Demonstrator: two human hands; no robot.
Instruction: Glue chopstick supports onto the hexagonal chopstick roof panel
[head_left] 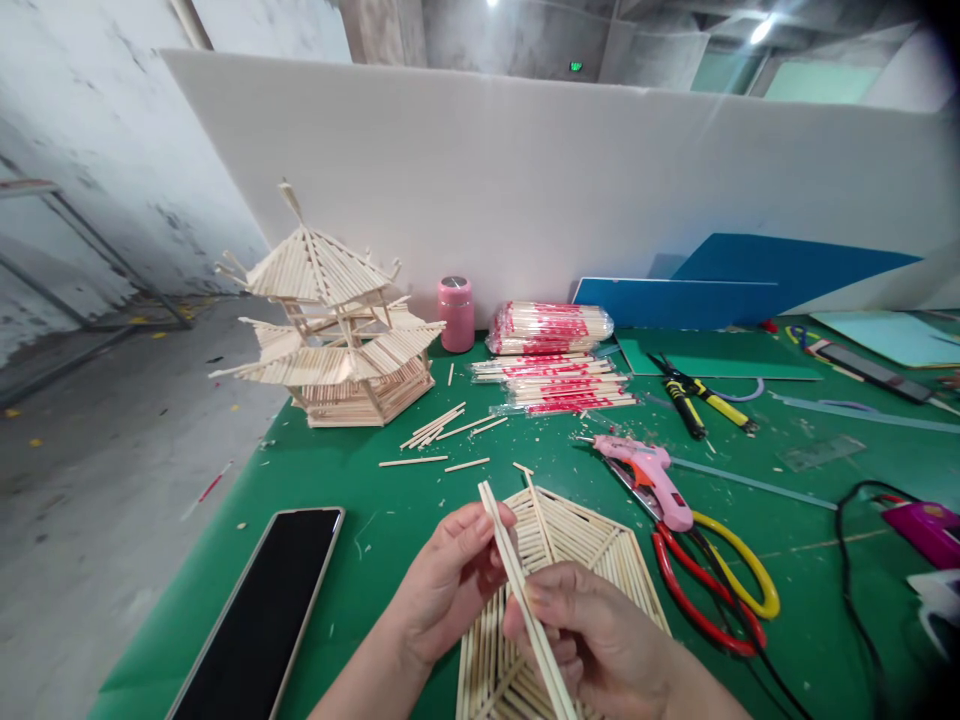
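My left hand (pixel 454 575) pinches the upper part of a pair of pale wooden chopsticks (pixel 513 558). Lower down, my right hand (pixel 604 630) is closed round the same pair, which slants away from me, its two sticks side by side. Beneath both hands lies a flat, many-sided panel (pixel 637 580) built from rows of wooden sticks, partly hidden by my hands. A thin stick (pixel 540 515) rests over the panel's far edge. Right of the panel are a pink glue gun (pixel 645 475) and a cutting tool with red and yellow loop handles (pixel 679 590).
A stick-built pagoda (pixel 322 270) stands back left, near a pink bottle (pixel 456 315). Wrapped chopsticks (pixel 551 325) and loose cut sticks (pixel 435 425) lie ahead. A phone (pixel 259 610) lies left; yellow-handled pliers (pixel 690 400) and a black cable (pixel 847 570) lie right.
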